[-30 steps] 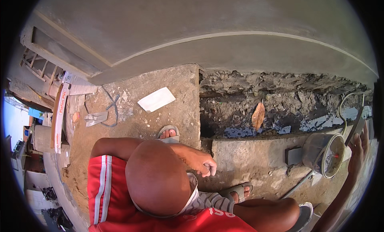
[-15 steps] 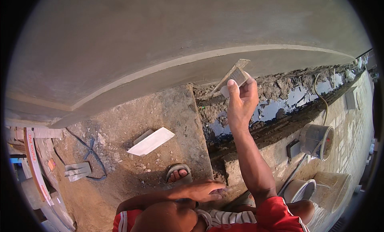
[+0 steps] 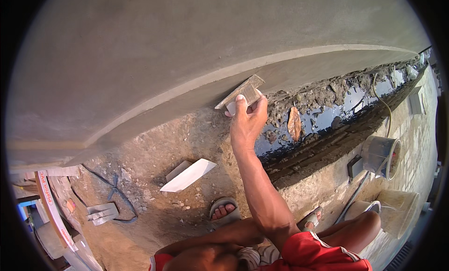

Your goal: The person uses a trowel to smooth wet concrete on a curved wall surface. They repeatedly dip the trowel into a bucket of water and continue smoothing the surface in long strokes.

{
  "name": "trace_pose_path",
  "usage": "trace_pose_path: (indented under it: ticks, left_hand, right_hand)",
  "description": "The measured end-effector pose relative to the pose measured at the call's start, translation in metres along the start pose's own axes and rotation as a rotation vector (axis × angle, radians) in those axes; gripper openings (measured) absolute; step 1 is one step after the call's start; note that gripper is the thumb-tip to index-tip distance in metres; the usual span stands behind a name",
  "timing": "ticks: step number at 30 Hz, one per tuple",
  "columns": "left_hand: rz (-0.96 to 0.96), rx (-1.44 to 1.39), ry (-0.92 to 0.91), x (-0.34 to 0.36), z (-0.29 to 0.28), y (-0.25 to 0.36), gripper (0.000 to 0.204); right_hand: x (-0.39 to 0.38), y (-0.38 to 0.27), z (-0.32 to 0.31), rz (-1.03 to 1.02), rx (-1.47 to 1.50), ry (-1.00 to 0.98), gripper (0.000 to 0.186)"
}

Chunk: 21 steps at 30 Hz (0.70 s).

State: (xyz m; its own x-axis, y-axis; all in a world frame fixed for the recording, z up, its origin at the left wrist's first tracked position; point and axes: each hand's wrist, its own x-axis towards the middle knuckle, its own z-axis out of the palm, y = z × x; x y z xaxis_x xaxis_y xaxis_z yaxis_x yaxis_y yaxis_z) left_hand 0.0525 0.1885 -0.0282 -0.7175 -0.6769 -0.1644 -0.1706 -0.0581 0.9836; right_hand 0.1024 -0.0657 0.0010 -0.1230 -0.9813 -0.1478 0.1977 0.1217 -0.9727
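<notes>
Head view: float in right grip

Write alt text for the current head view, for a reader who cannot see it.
A person's right hand holds a float near the foot of a grey wall. To the right runs a wet, muddy trench with a brown leaf in it; a white piece lies on the ground, and buckets are at far right.

Bright daylight reaches you on the pale paving at right; the grey wall looks dimmer, water glares, and straight lines bow toward a black, fisheye rim.
</notes>
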Motion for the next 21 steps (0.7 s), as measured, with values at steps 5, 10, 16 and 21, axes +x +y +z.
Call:
trace_pose_path:
  ticks: [5, 10, 16, 21]
  left_hand:
    - [-0.045, -0.025, -0.028, -0.007, 0.003, 0.002, 0.052]
    - [-0.057, -0.027, -0.035, -0.004, 0.003, 0.003, 0.052]
    - [-0.082, -0.027, -0.023, -0.014, 0.003, 0.008, 0.051]
    - [-0.089, -0.031, -0.021, -0.010, -0.002, 0.011, 0.051]
  right_hand:
    - [-0.010, -0.016, -0.019, -0.068, 0.131, 0.046, 0.033]
    - [0.009, -0.042, 0.012, -0.283, 0.060, 0.003, 0.029]
    - [-0.052, 0.031, 0.000, -0.061, -0.059, -0.149, 0.030]
    - [-0.018, -0.052, 0.016, -0.109, 0.254, -0.060, 0.029]
